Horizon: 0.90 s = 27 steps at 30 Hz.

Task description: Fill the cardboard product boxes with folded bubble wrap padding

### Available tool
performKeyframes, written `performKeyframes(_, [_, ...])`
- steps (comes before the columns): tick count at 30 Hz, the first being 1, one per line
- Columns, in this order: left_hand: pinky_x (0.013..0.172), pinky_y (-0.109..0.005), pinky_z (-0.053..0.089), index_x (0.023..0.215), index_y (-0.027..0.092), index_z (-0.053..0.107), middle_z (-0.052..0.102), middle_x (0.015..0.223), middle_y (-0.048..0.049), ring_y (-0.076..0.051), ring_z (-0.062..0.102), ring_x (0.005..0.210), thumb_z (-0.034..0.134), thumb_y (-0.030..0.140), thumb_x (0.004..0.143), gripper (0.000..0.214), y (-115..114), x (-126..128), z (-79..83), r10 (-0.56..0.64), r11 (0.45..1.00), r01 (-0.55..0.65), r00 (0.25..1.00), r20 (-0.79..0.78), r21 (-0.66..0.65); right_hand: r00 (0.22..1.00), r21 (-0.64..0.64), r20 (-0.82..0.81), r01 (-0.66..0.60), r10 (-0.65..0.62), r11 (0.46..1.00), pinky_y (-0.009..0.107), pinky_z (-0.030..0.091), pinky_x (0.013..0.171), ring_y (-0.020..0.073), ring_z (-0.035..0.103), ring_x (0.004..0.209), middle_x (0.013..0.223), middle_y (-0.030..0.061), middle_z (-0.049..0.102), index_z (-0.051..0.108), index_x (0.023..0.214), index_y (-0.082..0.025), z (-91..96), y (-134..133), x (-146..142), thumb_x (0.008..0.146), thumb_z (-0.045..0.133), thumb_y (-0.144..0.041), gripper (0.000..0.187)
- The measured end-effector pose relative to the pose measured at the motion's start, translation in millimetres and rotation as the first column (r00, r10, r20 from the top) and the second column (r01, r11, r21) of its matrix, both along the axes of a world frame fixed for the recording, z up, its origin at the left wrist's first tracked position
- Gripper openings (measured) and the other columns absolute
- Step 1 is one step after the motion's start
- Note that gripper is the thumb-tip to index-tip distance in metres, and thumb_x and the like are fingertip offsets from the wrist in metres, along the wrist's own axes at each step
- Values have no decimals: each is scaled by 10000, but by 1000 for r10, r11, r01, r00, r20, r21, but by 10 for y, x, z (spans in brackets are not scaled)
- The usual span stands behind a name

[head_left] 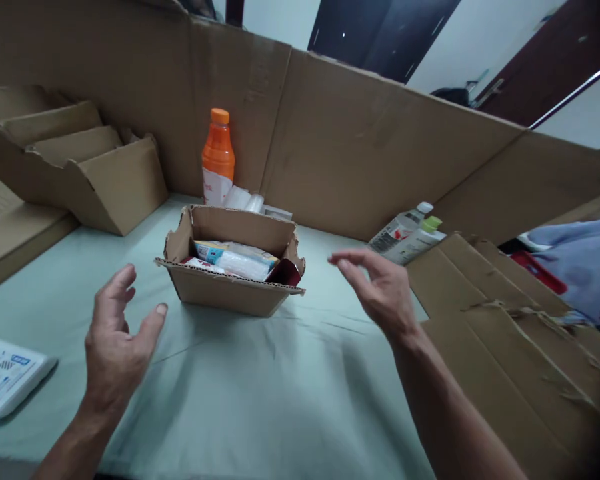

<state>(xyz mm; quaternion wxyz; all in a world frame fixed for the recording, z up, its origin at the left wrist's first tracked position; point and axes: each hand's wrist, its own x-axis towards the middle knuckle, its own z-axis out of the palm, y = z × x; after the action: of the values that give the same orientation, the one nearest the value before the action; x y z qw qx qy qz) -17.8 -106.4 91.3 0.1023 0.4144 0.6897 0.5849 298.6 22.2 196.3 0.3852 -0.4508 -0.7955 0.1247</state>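
Observation:
An open cardboard box stands on the green-covered table, with several packets inside. Among its contents I make out a clear plastic-wrapped bundle, a blue and yellow packet and a dark red item. To the left of the box and nearer to me, my left hand hovers with thumb and fingers apart, holding nothing. My right hand is raised on the other side, its thumb and fingers reaching toward the box without touching it; nothing shows in its grasp.
An orange bottle and small clear plastic items stand behind the box. Two bottles lean at the right beside flattened cardboard. Cardboard organizers fill the left back; a white labelled package lies at left front. A cardboard wall borders the back.

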Motion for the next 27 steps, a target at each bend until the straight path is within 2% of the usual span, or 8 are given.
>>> performKeyframes(3, [1149, -578, 422, 1429, 306, 501, 515, 1518, -83, -335, 501, 1384, 750, 393, 802, 680, 116, -115, -184, -82, 996, 75, 975, 208, 41, 998, -233, -62, -26, 12, 972, 395, 564, 857, 243, 703, 1032, 1182, 105, 740, 672, 1208, -207, -554, -255, 98, 880, 647, -339, 355])
performKeyframes(6, [1155, -518, 424, 1318, 244, 577, 583, 1438, -104, -310, 515, 1372, 767, 352, 768, 592, 338, -121, -267, -192, 981, 172, 935, 297, 94, 985, -346, -108, -164, 134, 924, 438, 550, 940, 277, 616, 1219, 1453, 146, 576, 494, 1439, -214, -923, -305, -254, 831, 677, -348, 648])
performKeyframes(10, [1083, -455, 485, 1316, 177, 559, 649, 1314, -124, -279, 606, 1244, 736, 312, 757, 601, 639, 95, -189, -244, 967, 204, 911, 333, 150, 973, -359, -192, -188, 125, 914, 449, 543, 940, 283, 618, 1162, 1348, 143, 627, 524, 1356, -179, -962, -131, -546, 818, 632, -384, 586])
performKeyframes(14, [1062, -430, 499, 1357, 177, 547, 632, 1357, -129, -265, 615, 1231, 689, 277, 791, 592, 746, 547, -53, -379, 925, 346, 873, 308, 159, 976, -410, -196, 2, -90, 912, 427, 570, 807, 264, 674, 926, 1191, 130, 684, 579, 1231, -173, -938, -115, -132, 787, 641, -451, 527])
performKeyframes(17, [1078, -444, 490, 1378, 205, 548, 604, 1412, -121, -264, 618, 1232, 663, 276, 823, 570, 565, 831, -40, -454, 891, 441, 846, 279, 111, 949, -400, -175, 174, -262, 900, 447, 570, 774, 277, 668, 875, 1118, 123, 704, 605, 1163, -185, -954, -296, 171, 777, 661, -485, 492])
performKeyframes(19, [1061, -448, 505, 1376, 225, 548, 595, 1421, -119, -262, 635, 1200, 669, 310, 841, 555, 320, 857, -100, -417, 907, 417, 865, 279, 61, 946, -364, -201, 168, -254, 916, 456, 567, 815, 286, 665, 924, 1108, 122, 710, 618, 1140, -188, -964, -424, 140, 798, 647, -462, 439])
performKeyframes(24, [1005, -475, 545, 1334, 240, 530, 632, 1312, -126, -278, 672, 1105, 742, 466, 801, 617, -357, 327, -332, -58, 996, 73, 962, 268, -44, 962, -326, -257, -178, 94, 928, 445, 552, 911, 291, 640, 1101, 1289, 124, 668, 576, 1304, -198, -1009, -430, -482, 829, 618, -401, 519])
performKeyframes(27, [1043, -512, 519, 1337, 247, 531, 612, 1329, -130, -306, 657, 1141, 780, 500, 757, 679, -592, -41, -379, -38, 990, 65, 977, 209, -123, 932, -318, -287, -312, 223, 895, 463, 527, 962, 306, 600, 1204, 1423, 141, 591, 532, 1380, -206, -1068, -331, -680, 855, 619, -424, 575])
